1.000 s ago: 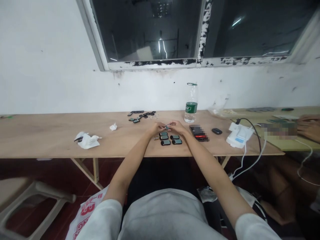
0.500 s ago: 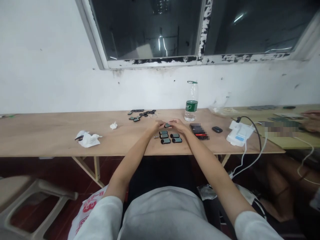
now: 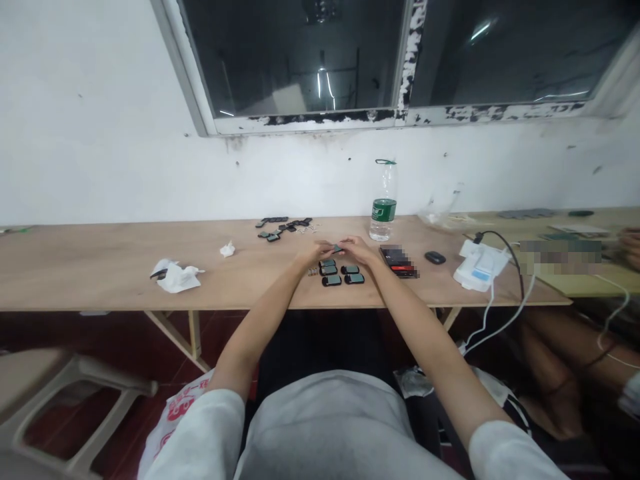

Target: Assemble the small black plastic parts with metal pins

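Note:
Over the wooden table, my left hand (image 3: 317,252) and my right hand (image 3: 357,249) meet fingertip to fingertip. Pinched between them is a small flat piece (image 3: 337,249) with a grey-green face, partly covered by fingers. Just below the hands lie several similar black-edged pieces with grey-green faces, one of them a front piece (image 3: 332,281). Beside these, near my left wrist, is a little cluster of small metallic-looking parts (image 3: 313,272), too small to name. Farther back sits a loose group of more dark pieces (image 3: 273,237) with tiny pale bits (image 3: 307,229) next to it.
A water bottle (image 3: 383,212) stands behind my right hand. Rightward lie a dark box (image 3: 395,256), a black oval object (image 3: 435,257) and a white device (image 3: 475,267) with cables. Crumpled tissue (image 3: 181,278) lies left. Another person's hand (image 3: 631,247) shows at far right.
The held piece has tilted slightly between my fingers, and both hands stay in nearly the same place. At far right, the other person's hand has shifted a little.

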`<state>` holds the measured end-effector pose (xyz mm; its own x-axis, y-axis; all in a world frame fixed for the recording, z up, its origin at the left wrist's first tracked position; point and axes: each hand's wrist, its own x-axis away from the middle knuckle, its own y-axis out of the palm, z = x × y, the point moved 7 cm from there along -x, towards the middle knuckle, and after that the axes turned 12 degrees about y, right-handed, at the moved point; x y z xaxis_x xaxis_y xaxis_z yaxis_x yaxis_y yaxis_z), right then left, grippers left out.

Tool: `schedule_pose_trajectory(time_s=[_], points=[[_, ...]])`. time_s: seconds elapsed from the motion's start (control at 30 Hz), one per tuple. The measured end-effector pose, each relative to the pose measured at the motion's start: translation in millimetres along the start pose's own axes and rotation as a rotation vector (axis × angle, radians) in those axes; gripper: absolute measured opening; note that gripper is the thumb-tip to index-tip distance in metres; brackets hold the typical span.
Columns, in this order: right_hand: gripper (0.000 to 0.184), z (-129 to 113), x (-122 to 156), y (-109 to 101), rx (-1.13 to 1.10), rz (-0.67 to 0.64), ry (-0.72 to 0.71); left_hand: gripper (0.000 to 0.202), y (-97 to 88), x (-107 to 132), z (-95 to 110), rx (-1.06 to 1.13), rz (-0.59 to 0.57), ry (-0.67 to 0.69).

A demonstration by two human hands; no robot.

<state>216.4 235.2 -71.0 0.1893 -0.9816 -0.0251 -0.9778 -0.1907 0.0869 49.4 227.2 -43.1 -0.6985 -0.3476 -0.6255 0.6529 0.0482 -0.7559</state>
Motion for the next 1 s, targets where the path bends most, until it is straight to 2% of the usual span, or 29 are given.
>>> schedule_pose_trajectory(time_s=[0.17, 0.47, 0.57, 0.63, 0.7, 0.8, 0.9, 1.0], points=[[0.032, -3, 1, 1, -0.019, -0.005, 0.010, 0.020, -1.5, 2, 2, -0.006, -0.004, -0.031], [0.028, 3, 4, 8, -0.030, -0.024, 0.052, 0.031, 1.9, 8, -12, 0.162, -0.040, -0.117], [0.023, 7, 1, 3, -0.029, 0.048, 0.077, 0.029, -4.8, 12, -20, 0.161, -0.015, -0.185], [0.021, 10, -2, -5, 0.009, 0.140, 0.096, 0.028, -13.0, 18, -27, 0.162, 0.012, -0.241], [0.020, 10, -4, -16, 0.125, 0.250, 0.087, 0.028, -22.6, 26, -33, 0.171, 0.047, -0.299], [0.019, 5, -7, -31, 0.333, 0.387, -0.018, 0.028, -29.6, 38, -42, 0.212, 0.040, -0.362], [0.017, 2, -9, -38, 0.423, 0.437, -0.116, 0.031, -28.4, 44, -46, 0.268, 0.019, -0.383], [0.019, 8, -12, -39, 0.530, 0.447, -0.076, 0.033, -25.8, 45, -47, 0.291, 0.013, -0.391]])
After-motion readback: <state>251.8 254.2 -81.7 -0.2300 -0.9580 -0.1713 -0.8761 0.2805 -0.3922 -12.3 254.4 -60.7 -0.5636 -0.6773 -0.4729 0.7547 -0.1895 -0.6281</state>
